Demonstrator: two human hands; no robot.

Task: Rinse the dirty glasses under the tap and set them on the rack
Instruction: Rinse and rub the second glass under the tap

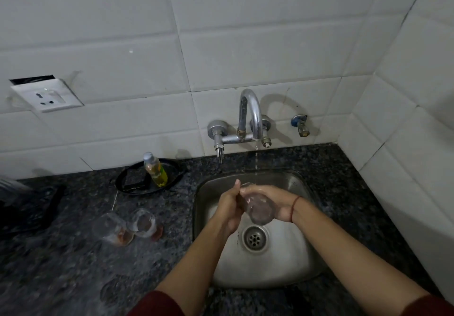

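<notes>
As the tap (253,112) trickles, glass (259,209) tilted mouth-to-tap, right hand (278,201) grip round it, left hand (229,210) grip unclear.

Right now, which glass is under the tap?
The glass held by left hand and right hand over the sink; the other two stand on the countertop with brown dregs.

no readable text, bottle label (157,171) blurred

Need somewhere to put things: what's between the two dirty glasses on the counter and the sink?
Only bare granite counter, in the head view, separates the dirty glasses from the sink.
</notes>
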